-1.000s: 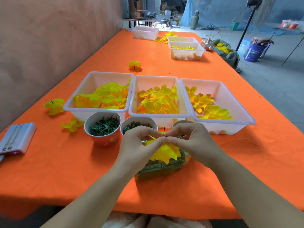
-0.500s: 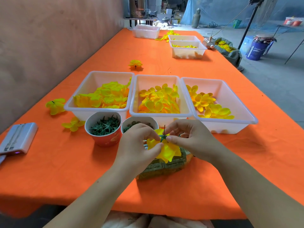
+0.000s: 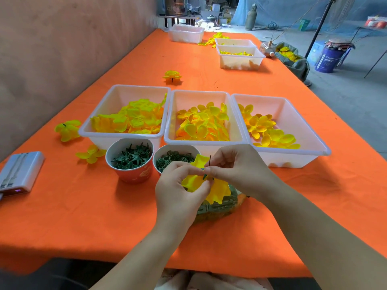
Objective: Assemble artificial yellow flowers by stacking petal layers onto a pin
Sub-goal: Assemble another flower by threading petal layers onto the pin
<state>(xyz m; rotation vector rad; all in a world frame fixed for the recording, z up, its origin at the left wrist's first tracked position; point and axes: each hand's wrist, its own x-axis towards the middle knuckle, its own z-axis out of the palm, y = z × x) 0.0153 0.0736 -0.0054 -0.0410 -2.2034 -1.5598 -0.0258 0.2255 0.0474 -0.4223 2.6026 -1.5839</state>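
Low in the middle, over the bench [image 3: 83,206], the grip of the left hand [image 3: 178,191] pinches the yellow flower [image 3: 218,190] and the grip of the right hand [image 3: 236,170] pinches its pin [image 3: 209,160].

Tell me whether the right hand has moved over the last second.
Yes: the right hand has edged up the view and left, further over the front wall of the middle white plastic bin.
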